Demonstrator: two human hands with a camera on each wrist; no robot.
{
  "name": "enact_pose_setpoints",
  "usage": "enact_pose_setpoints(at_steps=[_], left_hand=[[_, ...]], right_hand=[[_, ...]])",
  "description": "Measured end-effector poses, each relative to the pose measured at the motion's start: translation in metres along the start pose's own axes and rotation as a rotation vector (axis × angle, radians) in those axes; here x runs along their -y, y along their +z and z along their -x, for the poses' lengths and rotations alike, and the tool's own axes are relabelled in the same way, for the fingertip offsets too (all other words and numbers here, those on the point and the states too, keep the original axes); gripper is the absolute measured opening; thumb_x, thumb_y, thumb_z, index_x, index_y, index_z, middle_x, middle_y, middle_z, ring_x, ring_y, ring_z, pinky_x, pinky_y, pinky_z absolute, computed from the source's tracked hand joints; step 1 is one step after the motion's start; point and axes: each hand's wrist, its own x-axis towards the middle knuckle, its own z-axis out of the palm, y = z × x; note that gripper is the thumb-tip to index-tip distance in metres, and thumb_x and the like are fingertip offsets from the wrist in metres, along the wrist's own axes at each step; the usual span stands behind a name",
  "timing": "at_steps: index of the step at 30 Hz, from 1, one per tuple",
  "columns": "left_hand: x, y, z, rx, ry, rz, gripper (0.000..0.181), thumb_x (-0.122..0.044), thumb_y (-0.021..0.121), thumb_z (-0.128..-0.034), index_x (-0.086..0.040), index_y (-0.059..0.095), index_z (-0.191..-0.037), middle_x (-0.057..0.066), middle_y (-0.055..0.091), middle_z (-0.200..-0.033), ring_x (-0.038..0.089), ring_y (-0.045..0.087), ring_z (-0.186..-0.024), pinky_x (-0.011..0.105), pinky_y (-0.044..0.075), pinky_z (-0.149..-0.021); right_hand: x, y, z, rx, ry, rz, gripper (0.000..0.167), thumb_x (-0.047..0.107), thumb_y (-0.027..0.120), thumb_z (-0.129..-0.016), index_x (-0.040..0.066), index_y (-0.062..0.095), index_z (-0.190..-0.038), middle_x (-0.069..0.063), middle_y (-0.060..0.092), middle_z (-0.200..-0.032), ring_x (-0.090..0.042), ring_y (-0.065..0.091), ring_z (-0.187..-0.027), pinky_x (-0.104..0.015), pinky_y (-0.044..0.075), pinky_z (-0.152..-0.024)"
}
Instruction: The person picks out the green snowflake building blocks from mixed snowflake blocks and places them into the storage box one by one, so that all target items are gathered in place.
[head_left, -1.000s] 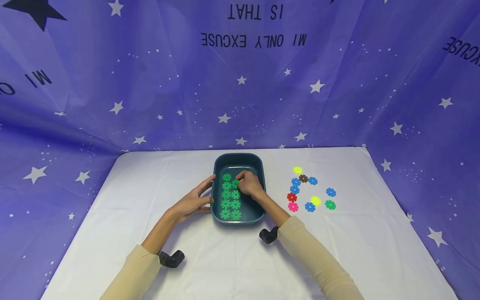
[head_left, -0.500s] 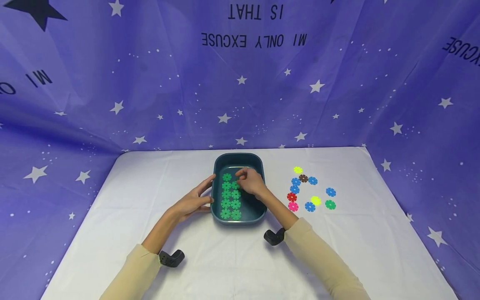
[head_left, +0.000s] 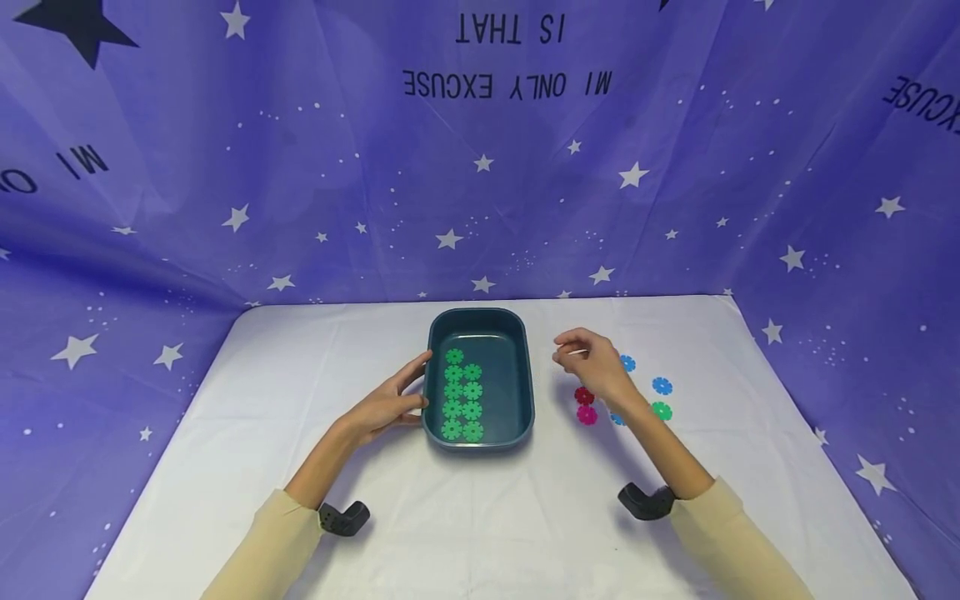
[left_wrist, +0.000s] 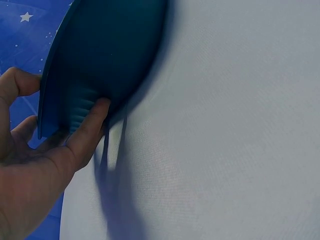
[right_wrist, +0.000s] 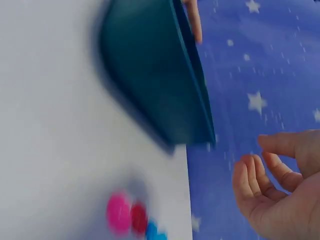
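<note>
In the head view, my left hand (head_left: 381, 408) touches the left side of a dark teal tray (head_left: 508, 392). The left wrist view shows its spread fingertips at the rim and one on the outer wall. Green notched plastic discs (head_left: 452, 409) lie in two columns in the tray's left half. My right hand (head_left: 597, 367) hovers over loose discs right of the tray, fingers loosely bent, with nothing visible in it. Near it lie a red disc (head_left: 584, 396), a pink disc (head_left: 587, 415), a blue disc (head_left: 662, 386) and a green disc (head_left: 662, 411); the hand hides others.
A white cloth (head_left: 480, 525) covers the table under the tray and discs. Behind and beside it hangs a purple star-printed curtain (head_left: 480, 200). Each wrist carries a black camera mount, the left mount (head_left: 344, 518) and the right mount (head_left: 647, 502).
My right hand has left the tray's inside and moved right, above the loose discs, covering several of them. The left hand and the green discs in the tray stay in place.
</note>
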Motion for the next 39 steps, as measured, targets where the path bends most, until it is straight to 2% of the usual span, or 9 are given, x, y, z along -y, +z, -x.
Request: enact_pose_setpoints(at_steps=[4,8,12,14,17,20,27,31,39], left_hand=[[0.000,0.001,-0.001,-0.007,-0.005,-0.002,0.087,0.003,0.053,-0.0893,-0.025,0.013,-0.162,0.010,0.004,-0.166,0.040,0.042,-0.132,0.049,0.050,-0.096],[0.002,0.000,-0.001,-0.009,-0.006,-0.003,0.088,0.003,0.053,-0.0892,-0.025,0.013,-0.162,0.010,0.003,-0.166,0.040,0.041,-0.133,0.049,0.050,-0.096],[0.005,-0.002,-0.001,-0.007,0.001,-0.001,0.088,0.003,0.053,-0.0892,-0.025,0.013,-0.162,0.011,0.003,-0.166,0.040,0.039,-0.135,0.049,0.050,-0.096],[0.006,-0.003,0.000,-0.005,0.007,0.002,0.088,0.003,0.052,-0.0891,-0.024,0.013,-0.162,0.010,0.003,-0.166,0.040,0.038,-0.135,0.050,0.050,-0.097],[0.006,-0.003,-0.001,-0.003,0.014,0.003,0.087,0.003,0.053,-0.0893,-0.025,0.013,-0.162,0.010,0.003,-0.166,0.040,0.037,-0.136,0.050,0.050,-0.097],[0.005,-0.003,-0.001,0.000,0.016,0.001,0.087,0.003,0.053,-0.0894,-0.026,0.014,-0.162,0.009,0.002,-0.166,0.040,0.037,-0.136,0.050,0.049,-0.097],[0.007,-0.003,-0.002,0.001,0.011,-0.002,0.087,0.003,0.053,-0.0895,-0.026,0.013,-0.162,0.010,0.002,-0.166,0.041,0.036,-0.137,0.051,0.049,-0.097],[0.007,-0.003,-0.002,-0.003,0.007,-0.002,0.087,0.002,0.053,-0.0892,-0.026,0.014,-0.162,0.010,0.002,-0.166,0.041,0.034,-0.138,0.050,0.049,-0.097],[0.004,-0.001,-0.003,-0.006,0.008,0.003,0.088,0.001,0.055,-0.0883,-0.025,0.014,-0.162,0.010,0.003,-0.166,0.040,0.033,-0.139,0.050,0.050,-0.096]], right_hand=[[-0.025,-0.039,0.021,-0.021,0.019,-0.013,0.029,0.012,0.066,-0.096,-0.005,0.062,-0.118,-0.017,0.065,-0.103,-0.029,0.064,-0.089,-0.033,0.057,-0.079],[-0.046,-0.070,0.042,-0.081,0.044,0.048,0.035,0.018,0.065,-0.097,-0.006,0.061,-0.122,-0.018,0.065,-0.107,-0.030,0.063,-0.094,-0.033,0.057,-0.080],[-0.069,-0.091,0.061,-0.132,0.083,0.151,0.039,0.024,0.065,-0.097,-0.003,0.062,-0.125,-0.018,0.066,-0.110,-0.028,0.063,-0.097,-0.028,0.054,-0.075],[-0.082,-0.098,0.068,-0.136,0.118,0.176,0.041,0.025,0.065,-0.097,-0.003,0.061,-0.127,-0.018,0.065,-0.112,-0.021,0.062,-0.097,-0.026,0.053,-0.073],[-0.100,-0.103,0.075,-0.124,0.176,0.173,0.044,0.024,0.066,-0.097,-0.004,0.059,-0.130,-0.019,0.064,-0.115,-0.013,0.060,-0.096,-0.025,0.053,-0.072],[-0.115,-0.104,0.076,-0.088,0.226,0.149,0.047,0.022,0.067,-0.096,-0.006,0.057,-0.132,-0.019,0.062,-0.118,-0.012,0.059,-0.094,-0.026,0.055,-0.072],[-0.128,-0.100,0.071,-0.090,0.264,0.237,0.045,0.022,0.070,-0.093,-0.005,0.060,-0.127,-0.015,0.061,-0.110,-0.033,0.053,-0.104,-0.041,0.045,-0.082],[-0.128,-0.097,0.068,-0.099,0.268,0.272,0.042,0.018,0.070,-0.091,-0.006,0.061,-0.124,-0.016,0.059,-0.107,-0.037,0.050,-0.103,-0.047,0.043,-0.083],[-0.127,-0.096,0.067,-0.111,0.255,0.319,0.038,0.015,0.069,-0.090,-0.006,0.057,-0.119,-0.015,0.059,-0.102,-0.031,0.053,-0.093,-0.035,0.046,-0.071]])
